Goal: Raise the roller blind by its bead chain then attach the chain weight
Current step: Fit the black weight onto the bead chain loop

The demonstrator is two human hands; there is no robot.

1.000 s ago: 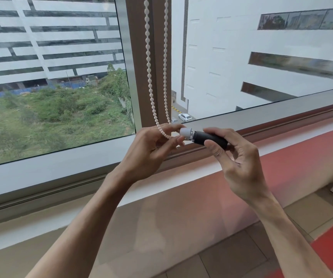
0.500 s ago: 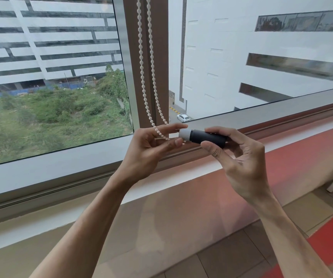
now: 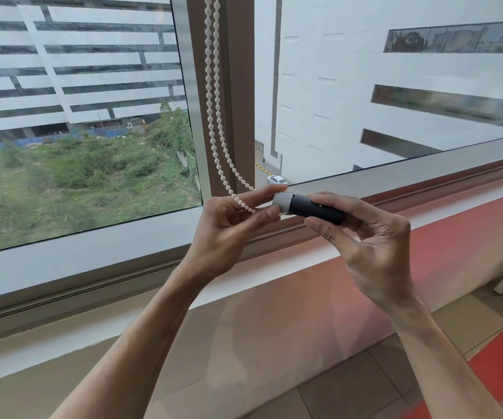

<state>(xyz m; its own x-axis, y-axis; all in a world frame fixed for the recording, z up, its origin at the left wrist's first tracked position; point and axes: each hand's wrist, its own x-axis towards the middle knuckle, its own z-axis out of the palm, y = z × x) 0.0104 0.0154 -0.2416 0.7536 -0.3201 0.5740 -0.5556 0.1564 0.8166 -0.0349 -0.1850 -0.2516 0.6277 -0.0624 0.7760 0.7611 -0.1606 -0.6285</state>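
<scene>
A white bead chain (image 3: 213,116) hangs in two strands in front of the brown window post and curves down to my left hand (image 3: 229,228). That hand pinches the chain's bottom loop between thumb and fingers. My right hand (image 3: 365,243) holds the chain weight (image 3: 310,208), a dark cylinder with a light grey cap, lying sideways. The grey cap touches my left fingertips, right beside the chain's loop. The roller blind itself is out of view above.
The brown window post (image 3: 238,86) stands behind the chain. A grey window frame (image 3: 92,252) and a white sill (image 3: 289,261) run below the glass. Beneath the sill is a wall, then tiled floor (image 3: 365,385) with a red strip at the right.
The two chain strands have drawn closer together. Both hands keep the same grips, with the weight's cap held against the chain loop.
</scene>
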